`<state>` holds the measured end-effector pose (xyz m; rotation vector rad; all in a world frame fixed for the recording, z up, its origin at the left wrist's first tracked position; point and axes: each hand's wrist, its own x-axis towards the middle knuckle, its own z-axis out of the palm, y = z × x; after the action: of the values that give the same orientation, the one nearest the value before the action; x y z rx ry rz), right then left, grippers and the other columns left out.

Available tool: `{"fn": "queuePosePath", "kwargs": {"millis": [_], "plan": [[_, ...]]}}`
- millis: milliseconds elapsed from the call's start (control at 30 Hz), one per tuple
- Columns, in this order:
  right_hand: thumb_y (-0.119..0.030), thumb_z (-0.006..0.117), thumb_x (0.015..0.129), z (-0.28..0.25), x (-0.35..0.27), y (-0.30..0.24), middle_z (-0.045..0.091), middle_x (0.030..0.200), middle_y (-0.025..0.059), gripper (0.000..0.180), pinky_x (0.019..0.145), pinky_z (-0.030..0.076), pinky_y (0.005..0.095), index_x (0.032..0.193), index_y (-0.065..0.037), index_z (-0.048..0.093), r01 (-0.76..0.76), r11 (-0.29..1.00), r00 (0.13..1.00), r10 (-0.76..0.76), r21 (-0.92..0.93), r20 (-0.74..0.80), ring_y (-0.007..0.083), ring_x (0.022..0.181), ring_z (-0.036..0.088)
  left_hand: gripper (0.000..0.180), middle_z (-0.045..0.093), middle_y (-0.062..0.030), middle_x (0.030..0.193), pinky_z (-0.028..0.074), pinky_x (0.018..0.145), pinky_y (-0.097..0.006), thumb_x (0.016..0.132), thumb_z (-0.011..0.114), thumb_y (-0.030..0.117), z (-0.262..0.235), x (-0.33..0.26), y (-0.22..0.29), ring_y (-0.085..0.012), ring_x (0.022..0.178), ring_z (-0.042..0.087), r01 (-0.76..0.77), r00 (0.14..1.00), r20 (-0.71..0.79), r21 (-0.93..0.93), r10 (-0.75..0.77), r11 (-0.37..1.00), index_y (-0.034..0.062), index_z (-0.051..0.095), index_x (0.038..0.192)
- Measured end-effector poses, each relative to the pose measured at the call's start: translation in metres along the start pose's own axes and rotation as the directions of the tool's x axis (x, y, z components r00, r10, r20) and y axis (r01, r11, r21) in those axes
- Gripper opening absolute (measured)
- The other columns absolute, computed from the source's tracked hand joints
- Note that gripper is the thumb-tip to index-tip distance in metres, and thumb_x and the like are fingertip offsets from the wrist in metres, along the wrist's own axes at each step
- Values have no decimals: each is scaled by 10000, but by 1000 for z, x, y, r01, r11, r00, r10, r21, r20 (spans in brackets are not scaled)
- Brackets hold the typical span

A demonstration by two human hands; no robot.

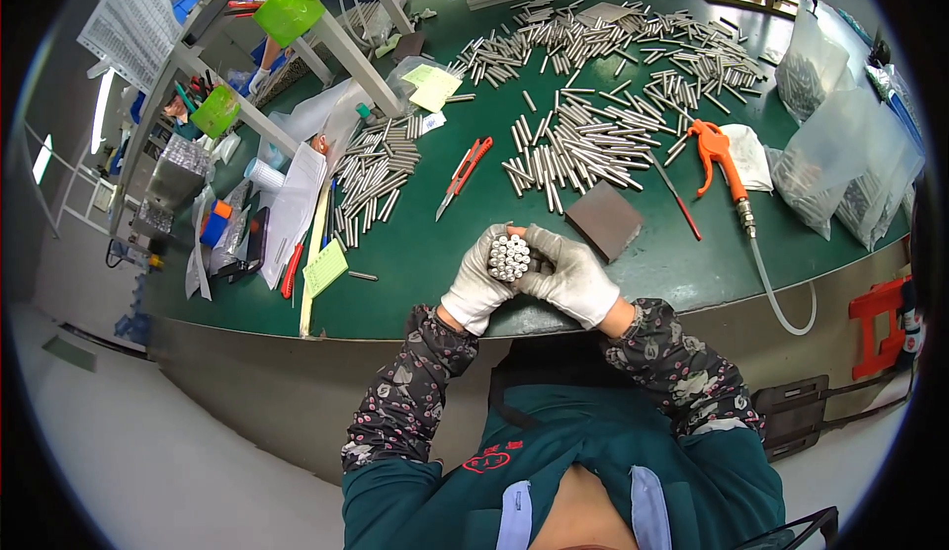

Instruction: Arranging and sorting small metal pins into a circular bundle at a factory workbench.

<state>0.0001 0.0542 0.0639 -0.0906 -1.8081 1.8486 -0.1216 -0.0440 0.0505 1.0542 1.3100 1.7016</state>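
Observation:
A bundle of metal pins (pixel 509 257) stands end-on between my two gloved hands, near the front edge of the green table. White-gloved, my left hand (pixel 477 283) wraps round the bundle's left side. My right hand (pixel 573 275), in the same kind of glove, closes on it from the right. Ahead of my hands lies a large loose pile of metal pins (pixel 583 145). An orange utility knife (pixel 465 176) rests just beyond my left hand. Next to my right hand is a brown square abrasive pad (pixel 604 220).
An orange air blow gun (pixel 719 160) with a clear hose lies at the right, beside a thin red-handled tool (pixel 676 197). Plastic bags of pins (pixel 816 179) stand at the right edge. Another pin heap (pixel 379 169), papers and a grey shelf frame (pixel 361 66) occupy the left.

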Motion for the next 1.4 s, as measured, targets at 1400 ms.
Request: {"fn": "queuePosePath", "kwargs": {"millis": [1400], "plan": [[-104, 552, 685, -7, 15, -69, 529, 707, 54, 134, 593, 452, 344, 815, -73, 558, 378, 169, 905, -276, -910, 325, 233, 714, 563, 615, 542, -25, 1047, 475, 822, -253, 626, 754, 8, 5, 3, 4, -107, 930, 544, -48, 999, 13, 251, 47, 967, 63, 431, 1147]]}}
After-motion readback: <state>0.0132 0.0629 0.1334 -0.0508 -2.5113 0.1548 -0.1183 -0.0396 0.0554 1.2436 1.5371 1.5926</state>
